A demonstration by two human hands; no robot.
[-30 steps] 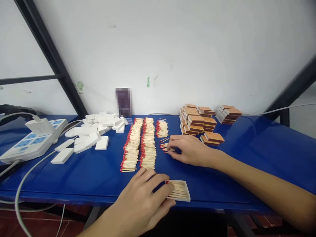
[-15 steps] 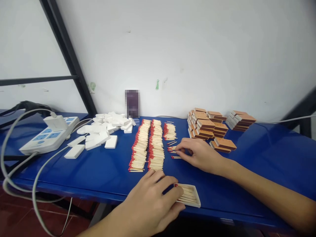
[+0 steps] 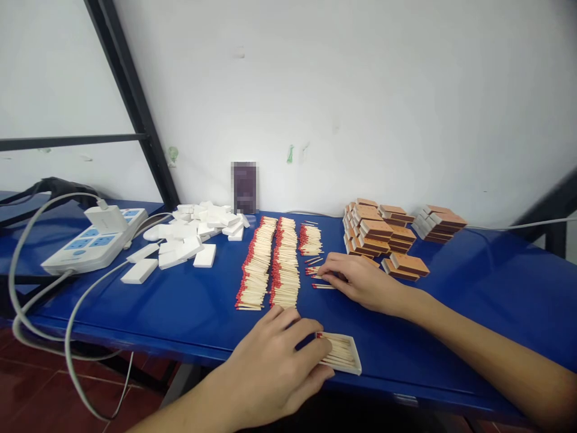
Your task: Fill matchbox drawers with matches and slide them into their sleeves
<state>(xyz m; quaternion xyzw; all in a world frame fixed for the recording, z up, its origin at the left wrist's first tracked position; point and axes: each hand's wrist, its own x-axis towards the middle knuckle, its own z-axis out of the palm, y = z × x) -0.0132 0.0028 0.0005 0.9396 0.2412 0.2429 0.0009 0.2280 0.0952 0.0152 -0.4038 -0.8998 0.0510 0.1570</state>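
Two bare hands are laid on a glossy blue table top point(image 3: 180, 300). The left hand point(image 3: 274, 361), at the lower centre of the frame, is closed loosely on a shallow white cardboard tray point(image 3: 349, 356) at the near edge of the table. The tray's left end is pinned between the fingers above and the thumb below. The tray is partly filled with matches, which lie left to right with their red heads toward the left hand.

The right hand point(image 3: 360, 279) is set down at mid-frame, palm down, with its fingertips drawn together over a few loose red-tipped wooden matches point(image 3: 321, 286). Whether any match is pinched between them cannot be told. These loose matches also lie roughly left to right, heads to the left, so their long axis is matched to that of the tray. They are touched or nearly touched by the right hand and are well apart from the left. The tray lies straight below them in the frame.

Long rows of matches point(image 3: 270, 264) are laid just left of the loose ones, and stacked orange-brown matchbox sleeves point(image 3: 376, 231) are seen above the right hand.
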